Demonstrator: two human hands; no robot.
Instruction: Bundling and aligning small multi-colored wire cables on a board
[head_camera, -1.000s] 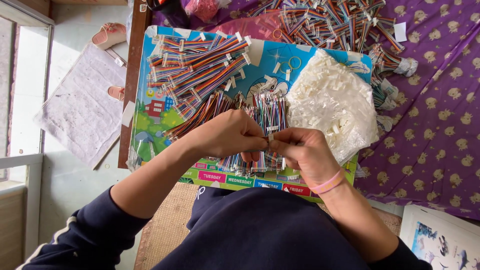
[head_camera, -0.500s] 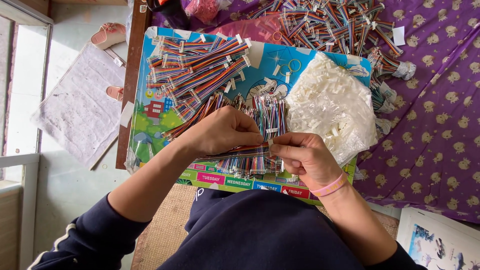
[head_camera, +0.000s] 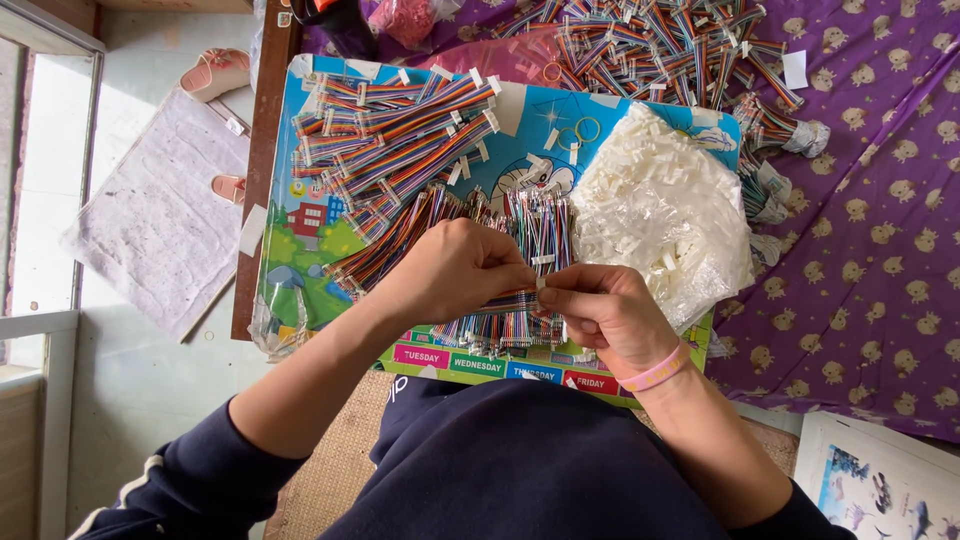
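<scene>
Pinching one rainbow ribbon cable (head_camera: 505, 300) between closed fingertips, the left hand (head_camera: 455, 270) grips its middle while the right hand (head_camera: 595, 310) holds its white end. Cable lies horizontally between both hands, above the colourful board (head_camera: 300, 250) and loose cable pile (head_camera: 400, 160).

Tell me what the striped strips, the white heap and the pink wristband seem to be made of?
The striped strips look like flat plastic-coated ribbon wire: glossy parallel coloured strands ending in small white tips. The white heap seems to be small moulded plastic pieces, matte, lying on crinkly clear film. The pink wristband looks like smooth rubber or silicone, though I cannot be sure.
</scene>
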